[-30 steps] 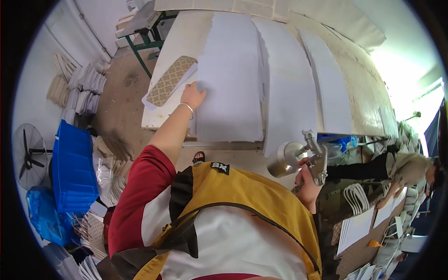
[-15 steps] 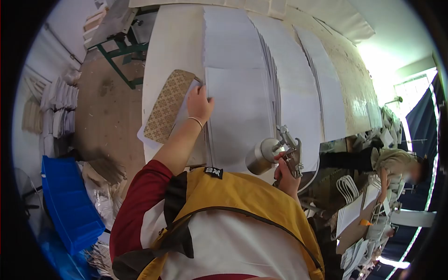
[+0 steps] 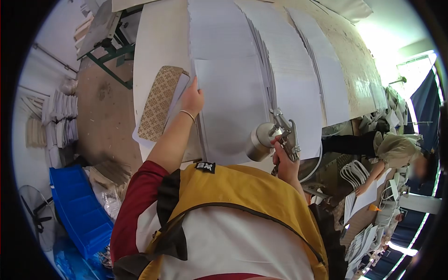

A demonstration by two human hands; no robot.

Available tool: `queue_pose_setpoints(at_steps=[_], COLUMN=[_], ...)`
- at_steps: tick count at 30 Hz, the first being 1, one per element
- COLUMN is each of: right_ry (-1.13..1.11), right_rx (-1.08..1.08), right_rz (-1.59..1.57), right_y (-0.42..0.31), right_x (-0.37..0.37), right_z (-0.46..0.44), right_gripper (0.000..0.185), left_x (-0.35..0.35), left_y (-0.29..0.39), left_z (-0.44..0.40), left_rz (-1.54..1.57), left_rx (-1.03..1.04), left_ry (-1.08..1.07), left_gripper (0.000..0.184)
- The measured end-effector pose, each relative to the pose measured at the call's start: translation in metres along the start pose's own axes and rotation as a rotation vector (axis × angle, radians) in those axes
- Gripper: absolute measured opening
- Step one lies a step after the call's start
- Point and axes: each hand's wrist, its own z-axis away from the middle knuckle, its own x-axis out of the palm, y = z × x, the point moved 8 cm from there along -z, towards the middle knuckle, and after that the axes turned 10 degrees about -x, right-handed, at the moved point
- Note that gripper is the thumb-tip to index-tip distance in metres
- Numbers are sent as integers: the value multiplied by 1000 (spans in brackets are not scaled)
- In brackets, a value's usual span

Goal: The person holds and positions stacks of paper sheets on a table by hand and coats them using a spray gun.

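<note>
1. While the broad worktop spreads out ahead of the person, three long rows of white sheets lie side by side on it; they point away from the body.
2. The leftmost stack of white sheets lies between the two hands, its long axis running from the person toward the far side; its left edge is beside the left fingertips, its near right corner by the right hand.
3. At the far right, a co-worker leans over other sheets, one hand on them.
4. A patterned piece lies aslant just left of the left hand, over a pale piece; its far end tips rightward.
5. The metal spray gun, with its cup, is near the stack's near right corner.
6. The left hand is nearer the stack's left edge and the patterned piece; its fingers reach forward, though whether they pinch a sheet I cannot tell; the right hand is closed round the gun's handle.
7. A thin bracelet circles the left wrist.
</note>
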Motion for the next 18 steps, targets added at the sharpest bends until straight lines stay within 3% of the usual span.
queue_pose_setpoints(at_steps=[18], right_ry=[-55], right_rx=[7], right_rz=[-52], right_y=[4], right_x=[-13], right_z=[-5], right_gripper=[15], left_x=[-2], left_y=[-12], left_z=[-1], left_rz=[-121], left_rx=[-164], left_ry=[14], left_gripper=[53])
